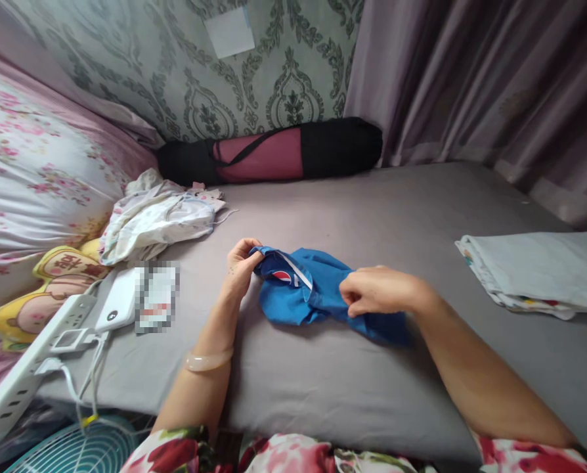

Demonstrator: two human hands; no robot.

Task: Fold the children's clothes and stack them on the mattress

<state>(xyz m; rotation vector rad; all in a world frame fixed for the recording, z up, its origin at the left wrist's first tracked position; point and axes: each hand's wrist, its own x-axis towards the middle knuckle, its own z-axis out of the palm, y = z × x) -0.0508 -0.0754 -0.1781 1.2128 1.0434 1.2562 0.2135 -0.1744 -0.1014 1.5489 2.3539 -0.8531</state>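
On the grey bed (406,210), a crumpled blue cloth (286,307) lies between two inward-slanting forearms (480,361). The left hand (243,266) pinches its left edge between thumb and fingers; the right hand (377,289), knuckles up and fingers curled, grips the cloth farther right.

Long black and dark-pink bag (264,161) lies along patterned wall (293,98); pale sheet (230,31) on wall above. Purple curtain (436,79) at right. Folded pale cloth (544,269) on grey bedsheet (396,210), right side. Left side: floral fabric (37,164), crumpled white cloth (160,220), yellow cushion (35,312), white power strip (22,378) with cables (95,368), white device (119,299), teal fan (84,450) lower down.
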